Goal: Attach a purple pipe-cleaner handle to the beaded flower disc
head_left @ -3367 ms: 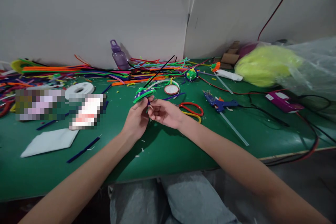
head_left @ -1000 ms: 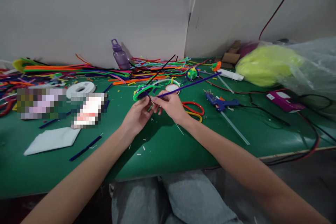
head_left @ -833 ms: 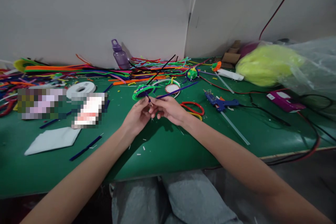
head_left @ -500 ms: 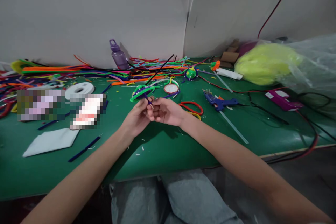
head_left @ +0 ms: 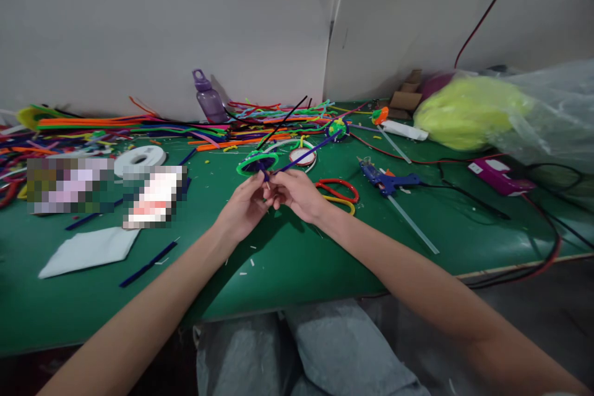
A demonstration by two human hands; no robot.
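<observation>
Over the green table my left hand (head_left: 244,204) is closed, pinching the stem of a pipe-cleaner flower (head_left: 255,164) with a bright green rim and a dark blue-purple middle. Against it, my right hand (head_left: 299,195) has its fingertips pressed together on a dark blue pipe cleaner (head_left: 309,153), whose free length slants up and right. The fingertips of both hands meet just below the flower, and fingers partly hide where stem and pipe cleaner come together. Beside my right wrist lie red and yellow loops (head_left: 341,189), perhaps scissor handles.
A blue glue gun (head_left: 390,182) with a clear glue stick lies right, near a magenta box (head_left: 501,176) with cables. Pipe cleaners (head_left: 180,127) pile along the wall by a purple bottle (head_left: 210,99). A white spool (head_left: 139,162) and white cloth (head_left: 88,252) lie left.
The flower has shifted slightly right and tilted. A long blue pipe cleaner now shows, reaching right from my right fingertips. Both hands stay together in nearly the same place.
</observation>
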